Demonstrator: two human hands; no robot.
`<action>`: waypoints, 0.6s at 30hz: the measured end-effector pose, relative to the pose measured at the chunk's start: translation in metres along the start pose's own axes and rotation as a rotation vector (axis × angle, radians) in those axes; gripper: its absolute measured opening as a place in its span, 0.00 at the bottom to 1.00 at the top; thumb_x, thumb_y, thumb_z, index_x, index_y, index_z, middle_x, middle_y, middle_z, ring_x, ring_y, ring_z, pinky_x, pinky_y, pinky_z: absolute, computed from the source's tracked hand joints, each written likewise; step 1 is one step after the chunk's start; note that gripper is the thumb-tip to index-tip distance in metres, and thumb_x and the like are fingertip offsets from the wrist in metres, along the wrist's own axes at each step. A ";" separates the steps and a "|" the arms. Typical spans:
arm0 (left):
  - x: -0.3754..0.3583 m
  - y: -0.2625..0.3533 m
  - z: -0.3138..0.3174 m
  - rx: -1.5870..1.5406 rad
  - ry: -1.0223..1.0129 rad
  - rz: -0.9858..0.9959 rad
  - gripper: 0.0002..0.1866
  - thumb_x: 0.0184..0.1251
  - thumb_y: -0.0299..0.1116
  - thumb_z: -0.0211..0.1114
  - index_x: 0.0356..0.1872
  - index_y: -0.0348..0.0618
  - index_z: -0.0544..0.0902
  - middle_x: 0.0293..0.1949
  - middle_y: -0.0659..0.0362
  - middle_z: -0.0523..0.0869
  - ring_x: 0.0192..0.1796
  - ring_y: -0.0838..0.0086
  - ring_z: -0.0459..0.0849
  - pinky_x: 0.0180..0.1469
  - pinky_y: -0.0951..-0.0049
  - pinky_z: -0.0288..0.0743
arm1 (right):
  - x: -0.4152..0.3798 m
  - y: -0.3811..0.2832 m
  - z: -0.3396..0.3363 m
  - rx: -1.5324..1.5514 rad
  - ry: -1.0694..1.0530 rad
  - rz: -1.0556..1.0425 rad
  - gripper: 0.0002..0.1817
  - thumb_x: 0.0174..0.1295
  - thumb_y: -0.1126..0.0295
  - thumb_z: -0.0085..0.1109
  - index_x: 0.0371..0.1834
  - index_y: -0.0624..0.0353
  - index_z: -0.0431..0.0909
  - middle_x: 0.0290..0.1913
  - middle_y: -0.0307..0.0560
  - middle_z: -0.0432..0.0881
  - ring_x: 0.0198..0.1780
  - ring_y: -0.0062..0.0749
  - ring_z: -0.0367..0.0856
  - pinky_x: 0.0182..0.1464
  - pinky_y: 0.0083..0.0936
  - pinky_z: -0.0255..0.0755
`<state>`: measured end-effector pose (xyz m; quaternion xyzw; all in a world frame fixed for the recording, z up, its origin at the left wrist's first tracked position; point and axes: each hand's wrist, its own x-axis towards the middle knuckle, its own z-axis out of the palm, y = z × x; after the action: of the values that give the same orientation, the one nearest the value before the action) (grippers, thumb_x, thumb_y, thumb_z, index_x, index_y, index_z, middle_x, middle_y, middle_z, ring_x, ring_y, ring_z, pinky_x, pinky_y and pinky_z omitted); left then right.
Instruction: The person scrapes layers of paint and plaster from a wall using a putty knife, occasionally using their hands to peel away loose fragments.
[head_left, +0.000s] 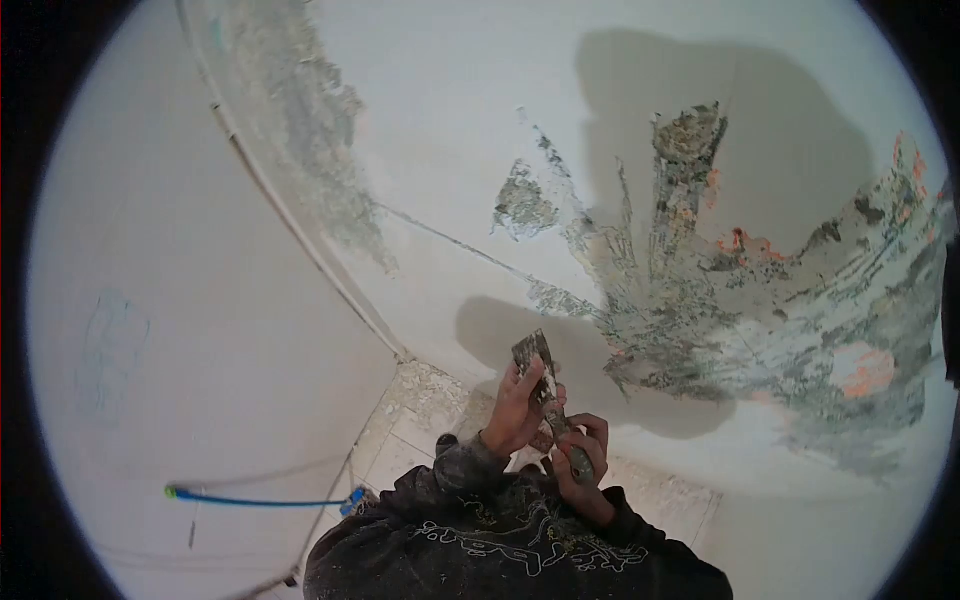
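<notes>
A putty knife (pixel 534 352) with a blade smeared in plaster is held up in front of my chest, its blade pointing away from me. My left hand (pixel 512 418) is closed around the lower blade, the thumb lying on its face. Lower down, my right hand (pixel 585 455) grips the worn handle (pixel 580 464), whose butt end pokes out between the fingers. Beyond the blade is a wall (pixel 470 270), with a large scraped area (pixel 690 330) of grey, rough surface to the right. The knife is apart from the wall.
On the left stands a smooth pale wall (pixel 180 250) with a blue stick-like tool (pixel 260 502) near it. A thin pipe or cable (pixel 290 215) runs down near the corner. Plaster crumbs (pixel 430 390) litter the tiled floor (pixel 400 455). Bare patches (pixel 523 203) mark the wall ahead.
</notes>
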<state>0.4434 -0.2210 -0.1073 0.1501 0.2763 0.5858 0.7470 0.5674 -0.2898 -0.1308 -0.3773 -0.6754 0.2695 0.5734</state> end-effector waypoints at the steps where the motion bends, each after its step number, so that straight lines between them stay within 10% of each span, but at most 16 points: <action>1: 0.005 0.000 -0.003 0.007 -0.042 -0.011 0.14 0.69 0.43 0.54 0.48 0.48 0.68 0.31 0.61 0.76 0.27 0.78 0.74 0.28 0.78 0.69 | -0.004 0.000 0.001 -0.017 -0.020 0.107 0.11 0.53 0.74 0.61 0.40 0.64 0.75 0.48 0.54 0.69 0.45 0.41 0.73 0.49 0.34 0.69; 5: 0.021 -0.004 -0.002 0.017 -0.207 -0.086 0.14 0.69 0.42 0.55 0.47 0.47 0.67 0.30 0.59 0.77 0.25 0.77 0.74 0.26 0.77 0.69 | -0.014 -0.014 0.014 0.314 0.048 0.682 0.21 0.57 0.74 0.58 0.54 0.62 0.65 0.50 0.52 0.70 0.45 0.34 0.75 0.43 0.29 0.71; 12: 0.031 -0.030 0.044 -0.093 -0.123 -0.146 0.17 0.71 0.50 0.48 0.33 0.46 0.70 0.20 0.61 0.74 0.19 0.76 0.72 0.22 0.76 0.67 | 0.023 -0.021 -0.021 0.009 -0.003 0.823 0.21 0.63 0.73 0.50 0.58 0.71 0.63 0.38 0.59 0.78 0.39 0.38 0.79 0.39 0.30 0.73; 18: 0.041 -0.058 0.064 -0.159 -0.008 0.023 0.20 0.71 0.52 0.46 0.27 0.48 0.70 0.15 0.63 0.72 0.12 0.81 0.63 0.17 0.80 0.60 | 0.038 0.001 -0.063 -0.238 -0.184 0.407 0.19 0.63 0.76 0.49 0.57 0.73 0.66 0.42 0.63 0.78 0.41 0.39 0.80 0.43 0.26 0.71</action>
<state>0.5331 -0.1913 -0.0971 0.0959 0.2241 0.6137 0.7509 0.6268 -0.2621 -0.0974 -0.5442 -0.6619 0.3311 0.3953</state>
